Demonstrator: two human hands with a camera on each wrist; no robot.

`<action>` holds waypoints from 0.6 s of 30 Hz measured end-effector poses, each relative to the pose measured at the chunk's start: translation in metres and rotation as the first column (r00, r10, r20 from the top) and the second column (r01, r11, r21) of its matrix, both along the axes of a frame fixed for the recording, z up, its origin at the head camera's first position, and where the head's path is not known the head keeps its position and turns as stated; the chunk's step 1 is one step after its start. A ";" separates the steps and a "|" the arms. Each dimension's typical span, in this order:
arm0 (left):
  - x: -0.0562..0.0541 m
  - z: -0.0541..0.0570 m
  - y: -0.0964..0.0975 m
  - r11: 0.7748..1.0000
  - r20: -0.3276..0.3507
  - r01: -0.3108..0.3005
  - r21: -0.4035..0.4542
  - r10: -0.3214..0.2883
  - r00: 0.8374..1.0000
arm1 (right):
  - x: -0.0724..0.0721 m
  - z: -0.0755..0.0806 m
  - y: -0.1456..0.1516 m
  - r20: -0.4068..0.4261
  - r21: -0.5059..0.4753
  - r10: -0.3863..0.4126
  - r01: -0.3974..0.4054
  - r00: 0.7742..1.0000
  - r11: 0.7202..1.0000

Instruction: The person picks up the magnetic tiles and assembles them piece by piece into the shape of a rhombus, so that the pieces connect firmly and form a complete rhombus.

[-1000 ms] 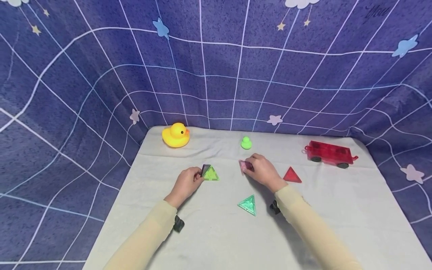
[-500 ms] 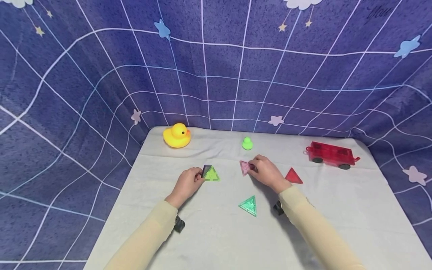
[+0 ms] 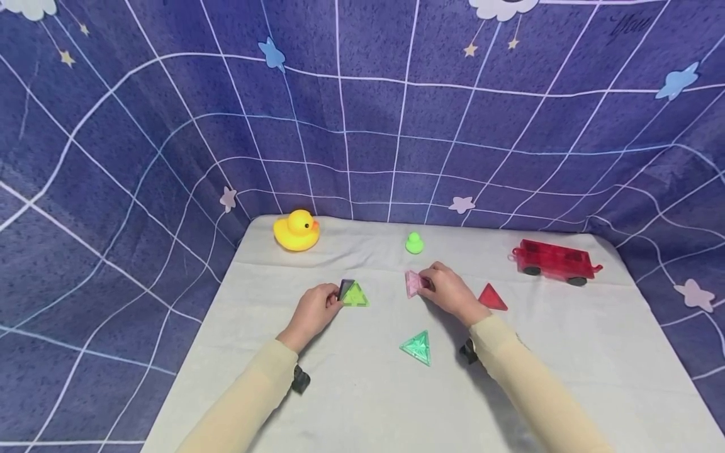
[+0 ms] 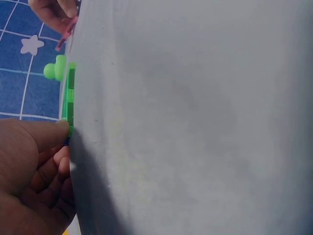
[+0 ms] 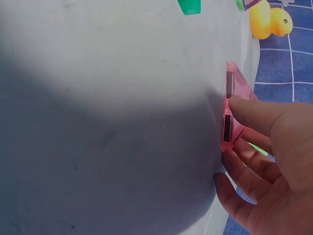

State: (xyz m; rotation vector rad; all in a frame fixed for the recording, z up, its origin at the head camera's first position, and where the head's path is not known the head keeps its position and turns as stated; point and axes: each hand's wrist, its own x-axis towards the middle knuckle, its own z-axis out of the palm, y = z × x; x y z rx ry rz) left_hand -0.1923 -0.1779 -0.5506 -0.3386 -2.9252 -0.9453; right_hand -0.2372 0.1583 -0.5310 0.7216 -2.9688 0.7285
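Purple tile (image 3: 345, 287) first: your left hand (image 3: 311, 313) pinches its edge, and a lime triangle (image 3: 355, 296) sits against its right side. Next comes white cloth (image 3: 386, 308) — then a pink triangle (image 3: 412, 284), pinched by your right hand (image 3: 450, 290). It lies across from the lime one, just left of your right fingertips.

From the small duck (image 3: 415, 243), you've got big duck (image 3: 297, 231) left, wagon (image 3: 555, 261) right, backdrop (image 3: 368, 126) behind. Just before it, held tile (image 3: 413, 284) in your right hand (image 3: 445, 289); farther toward you, near tile (image 3: 418, 348). Front-left, tile pair (image 3: 354, 295) at your left hand (image 3: 311, 313); front-right, side tile (image 3: 492, 299).
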 end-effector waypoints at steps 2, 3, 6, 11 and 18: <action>0.000 0.000 0.000 1.000 -0.002 0.002 0.002 -0.002 1.000 | 0.001 0.000 0.001 0.004 -0.013 -0.014 0.015 1.000 1.000; 0.000 0.000 0.000 1.000 -0.003 0.004 0.003 -0.004 1.000 | 0.002 0.000 0.002 0.002 -0.023 -0.017 0.017 1.000 1.000; 0.001 0.000 0.001 1.000 -0.014 0.007 0.007 -0.006 1.000 | 0.004 0.001 0.004 0.002 -0.044 -0.026 0.026 1.000 0.999; 0.002 0.000 0.001 1.000 -0.013 0.001 0.007 -0.001 1.000 | 0.006 0.001 0.009 -0.029 -0.066 -0.019 0.017 0.999 0.998; 0.001 0.000 0.000 1.000 -0.020 0.010 0.002 -0.010 1.000 | 0.009 0.000 0.016 -0.050 -0.108 -0.011 0.006 0.999 0.994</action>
